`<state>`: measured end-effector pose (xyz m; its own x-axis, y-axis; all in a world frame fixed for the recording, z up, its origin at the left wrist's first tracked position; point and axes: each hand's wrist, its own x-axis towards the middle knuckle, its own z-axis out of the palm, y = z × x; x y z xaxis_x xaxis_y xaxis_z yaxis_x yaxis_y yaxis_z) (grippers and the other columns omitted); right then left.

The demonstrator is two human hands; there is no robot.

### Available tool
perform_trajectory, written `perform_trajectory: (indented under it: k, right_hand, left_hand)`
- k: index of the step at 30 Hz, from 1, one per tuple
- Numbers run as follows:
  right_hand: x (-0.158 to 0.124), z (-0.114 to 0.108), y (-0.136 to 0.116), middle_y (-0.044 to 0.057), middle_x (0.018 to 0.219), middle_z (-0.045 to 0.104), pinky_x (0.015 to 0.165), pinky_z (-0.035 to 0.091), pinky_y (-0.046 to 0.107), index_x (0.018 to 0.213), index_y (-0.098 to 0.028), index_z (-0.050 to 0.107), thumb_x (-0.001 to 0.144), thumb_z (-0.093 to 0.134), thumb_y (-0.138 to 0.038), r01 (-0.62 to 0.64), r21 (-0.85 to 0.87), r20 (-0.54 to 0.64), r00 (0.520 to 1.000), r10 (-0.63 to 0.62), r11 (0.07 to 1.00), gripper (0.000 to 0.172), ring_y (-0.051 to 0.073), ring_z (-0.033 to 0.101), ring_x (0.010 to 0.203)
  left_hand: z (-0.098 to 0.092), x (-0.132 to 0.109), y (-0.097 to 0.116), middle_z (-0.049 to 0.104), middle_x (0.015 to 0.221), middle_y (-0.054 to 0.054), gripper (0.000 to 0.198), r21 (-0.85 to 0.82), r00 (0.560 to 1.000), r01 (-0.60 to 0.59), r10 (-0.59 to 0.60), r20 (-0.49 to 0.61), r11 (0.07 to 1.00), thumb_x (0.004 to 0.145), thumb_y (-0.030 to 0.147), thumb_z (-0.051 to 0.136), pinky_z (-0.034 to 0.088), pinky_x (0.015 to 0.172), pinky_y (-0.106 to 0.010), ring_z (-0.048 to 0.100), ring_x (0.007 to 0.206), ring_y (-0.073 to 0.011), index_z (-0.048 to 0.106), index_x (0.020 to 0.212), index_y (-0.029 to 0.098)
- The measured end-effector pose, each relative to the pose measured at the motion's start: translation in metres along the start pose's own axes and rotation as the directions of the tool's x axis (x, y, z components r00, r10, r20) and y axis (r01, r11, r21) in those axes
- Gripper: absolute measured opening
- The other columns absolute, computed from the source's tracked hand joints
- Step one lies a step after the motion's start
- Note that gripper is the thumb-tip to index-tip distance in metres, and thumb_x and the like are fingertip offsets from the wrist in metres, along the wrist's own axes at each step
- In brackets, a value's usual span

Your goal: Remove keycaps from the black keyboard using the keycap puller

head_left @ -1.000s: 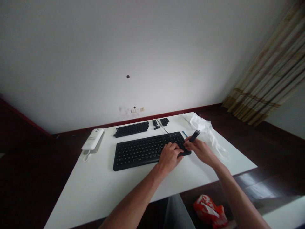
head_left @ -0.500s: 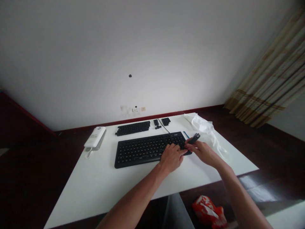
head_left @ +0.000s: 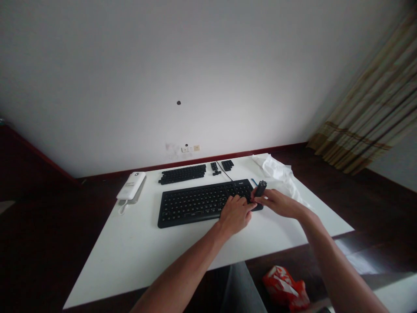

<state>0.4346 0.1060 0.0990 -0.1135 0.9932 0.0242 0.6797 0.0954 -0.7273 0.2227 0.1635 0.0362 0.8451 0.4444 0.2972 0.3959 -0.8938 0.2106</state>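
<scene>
White table [head_left: 130, 261]: left hand [head_left: 236, 213] loose, empty, on keyboard [head_left: 195, 204]; right hand [head_left: 276, 203] pinching dark tool [head_left: 259, 188].

Plain white wall [head_left: 208, 65] behind, marked by a small dark spot [head_left: 178, 103], with white sockets [head_left: 190, 148] low down above a dark red skirting board [head_left: 276, 148]. Glossy dark brown floor [head_left: 358, 191] around a white rectangular desk [head_left: 137, 252]. Beige-and-brown striped curtain [head_left: 368, 121] at right. Dim, soft light.

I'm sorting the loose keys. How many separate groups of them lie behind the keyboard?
3. A long block behind the keyboard's left half, a small cluster right of it, and a small block farthest right. Others may lie hidden under the left hand.
</scene>
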Motion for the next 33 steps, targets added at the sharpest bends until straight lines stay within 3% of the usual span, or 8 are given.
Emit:
perform_trajectory:
  k: [5,18,26,30,33]
  right_hand:
    - [-0.001,-0.007,0.007,0.006,0.096,0.078,0.084,0.055,0.040,0.109,-0.024,0.076,0.098,0.059,-0.055,-0.001,0.044,0.060,0.998,-0.002,0.999,0.037,0.029,0.070,0.088]
    - [-0.009,-0.006,0.030,0.011,0.108,0.077,0.083,0.060,0.042,0.108,-0.021,0.076,0.087,0.075,-0.062,-0.055,0.462,0.052,0.998,0.034,0.885,0.046,0.032,0.071,0.103]
    - [-0.003,-0.007,0.045,0.013,0.107,0.078,0.087,0.061,0.045,0.111,-0.020,0.074,0.085,0.078,-0.064,-0.084,0.535,0.035,0.996,0.077,0.840,0.051,0.032,0.073,0.102]
    - [0.018,-0.009,0.053,0.013,0.107,0.079,0.084,0.061,0.042,0.111,-0.019,0.074,0.085,0.078,-0.063,-0.074,0.533,-0.041,0.993,0.113,0.843,0.051,0.031,0.075,0.099]
    - [0.048,-0.009,0.062,0.012,0.107,0.080,0.084,0.062,0.039,0.112,-0.022,0.072,0.085,0.077,-0.065,-0.010,0.615,-0.227,0.955,0.189,0.788,0.051,0.028,0.075,0.100]
  left_hand:
    - [0.000,-0.001,0.001,0.067,0.110,-0.005,0.035,-0.003,1.000,-0.001,0.000,-0.008,1.000,0.102,0.033,0.057,0.043,0.092,-0.041,0.055,0.105,-0.0246,0.065,0.137,0.033]
    - [-0.003,-0.001,0.002,0.066,0.104,-0.005,0.039,-0.016,1.000,-0.004,0.004,-0.016,1.000,0.103,0.030,0.054,0.043,0.088,-0.042,0.055,0.101,-0.0254,0.064,0.140,0.034]
    - [-0.001,0.000,0.001,0.067,0.104,-0.004,0.038,-0.055,1.000,0.015,-0.017,-0.026,0.998,0.103,0.034,0.055,0.044,0.088,-0.041,0.056,0.102,-0.0248,0.064,0.140,0.035]
    - [-0.001,0.001,0.001,0.068,0.107,-0.004,0.036,-0.090,0.999,0.023,-0.025,-0.029,0.996,0.103,0.038,0.059,0.044,0.091,-0.040,0.058,0.104,-0.0240,0.066,0.137,0.033]
    - [-0.001,0.001,0.001,0.069,0.107,-0.002,0.037,-0.111,0.998,0.039,-0.044,-0.036,0.993,0.102,0.038,0.061,0.045,0.092,-0.039,0.059,0.103,-0.0229,0.066,0.138,0.034]
